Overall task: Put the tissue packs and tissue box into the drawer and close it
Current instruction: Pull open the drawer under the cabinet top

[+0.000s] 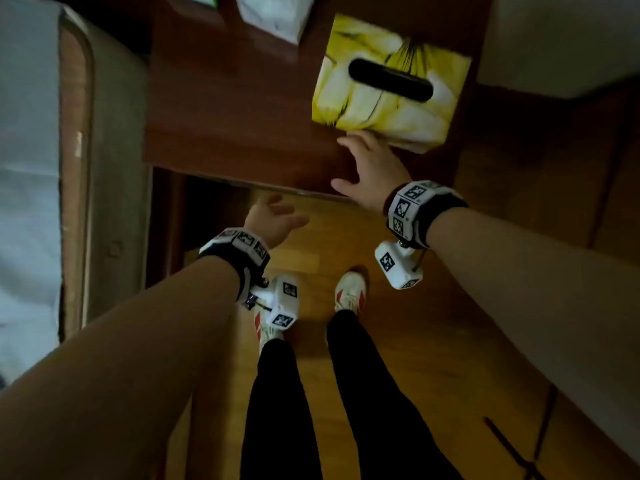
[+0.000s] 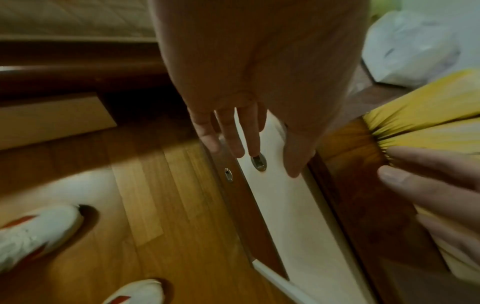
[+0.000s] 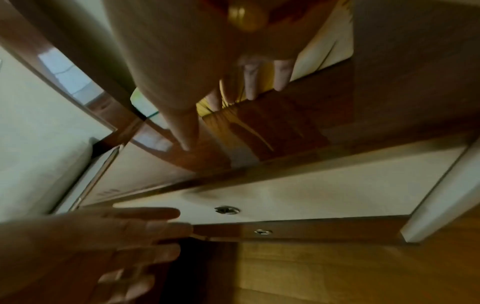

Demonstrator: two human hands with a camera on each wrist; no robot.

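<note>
The yellow tissue box (image 1: 391, 81) sits at the upper right of the head view on the brown bench (image 1: 235, 109), with the right hand (image 1: 370, 171) touching its near edge, fingers spread. A white tissue pack (image 1: 273, 12) lies at the top centre. The left hand (image 1: 273, 220), fingers loosely extended and holding nothing, hovers over the open drawer (image 2: 280, 205) at centre frame.

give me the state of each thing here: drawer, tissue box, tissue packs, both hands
drawer: pulled partly open, nothing visible inside
tissue box: on the cabinet top, not in the drawer
white tissue pack: on the cabinet top, further back
right hand: open, fingertips at the box's near edge
left hand: open, holding nothing, by the drawer front
</note>
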